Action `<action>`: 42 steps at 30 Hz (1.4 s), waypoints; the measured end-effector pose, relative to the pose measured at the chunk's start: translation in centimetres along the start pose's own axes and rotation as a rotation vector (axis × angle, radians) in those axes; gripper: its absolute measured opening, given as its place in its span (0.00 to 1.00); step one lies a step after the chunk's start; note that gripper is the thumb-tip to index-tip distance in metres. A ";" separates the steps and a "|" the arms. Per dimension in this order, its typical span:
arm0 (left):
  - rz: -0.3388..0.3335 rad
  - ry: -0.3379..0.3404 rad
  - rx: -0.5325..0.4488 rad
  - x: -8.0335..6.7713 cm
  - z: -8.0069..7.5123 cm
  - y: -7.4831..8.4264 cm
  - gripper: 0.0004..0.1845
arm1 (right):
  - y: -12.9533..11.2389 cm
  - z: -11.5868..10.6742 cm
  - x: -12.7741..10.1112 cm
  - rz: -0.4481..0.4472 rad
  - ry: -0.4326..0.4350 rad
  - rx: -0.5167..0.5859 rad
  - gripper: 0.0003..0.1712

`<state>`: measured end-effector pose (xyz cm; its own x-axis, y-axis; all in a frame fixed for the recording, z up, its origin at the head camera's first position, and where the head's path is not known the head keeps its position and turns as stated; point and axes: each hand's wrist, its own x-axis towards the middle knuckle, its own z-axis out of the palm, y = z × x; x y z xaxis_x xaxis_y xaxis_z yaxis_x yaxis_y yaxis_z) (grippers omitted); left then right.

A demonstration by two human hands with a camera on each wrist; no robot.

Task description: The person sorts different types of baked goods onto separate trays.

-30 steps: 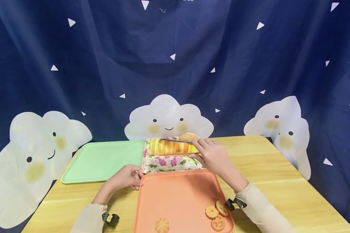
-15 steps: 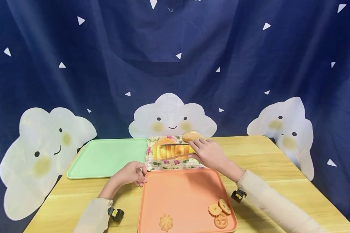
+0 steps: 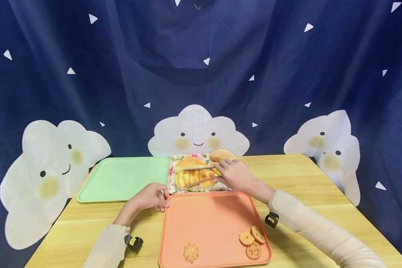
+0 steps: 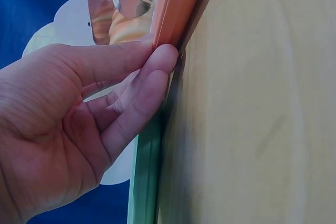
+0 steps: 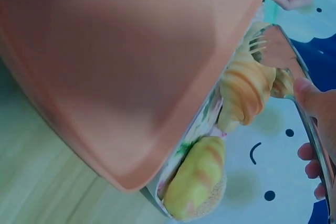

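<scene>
My left hand pinches the far left corner of the orange tray; thumb and fingertips meet on its rim in the left wrist view. My right hand holds metal tongs, whose one visible head ends in fork tines in the right wrist view. The tongs' two arms lie either side of a striped croissant at the floral tray. Behind the croissant is a golden triangular bread. A yellow bread and a sugared bun sit at the tray's right, partly behind my right hand.
A light green tray lies at the left of the wooden table. Several cookies are on the orange tray: a flower-shaped one near the front and a cluster at the right corner. A dark blue curtain hangs behind the table.
The tongs and croissant have moved lower, toward the floral tray's near side, uncovering the triangular bread behind. My left hand stays at the orange tray's corner. The head view has shifted slightly.
</scene>
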<state>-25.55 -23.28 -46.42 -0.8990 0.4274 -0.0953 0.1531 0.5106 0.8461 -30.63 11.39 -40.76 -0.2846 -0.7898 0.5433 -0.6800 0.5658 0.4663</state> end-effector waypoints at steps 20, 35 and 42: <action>-0.007 -0.001 -0.006 -0.1 0.1 0.1 0.06 | -0.1 1.0 -0.3 0.009 -0.065 -0.032 0.34; -0.012 -0.006 -0.020 -0.1 0.0 0.1 0.06 | 0.7 0.6 -0.7 0.086 -0.090 0.040 0.34; -0.011 -0.008 -0.019 -0.1 0.0 0.1 0.07 | 2.4 -0.9 -2.5 0.127 -0.118 0.209 0.33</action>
<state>-25.40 -23.27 -46.31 -0.8972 0.4279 -0.1090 0.1353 0.5015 0.8545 -30.97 14.93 -40.34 -0.4450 -0.7445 0.4977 -0.7550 0.6108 0.2386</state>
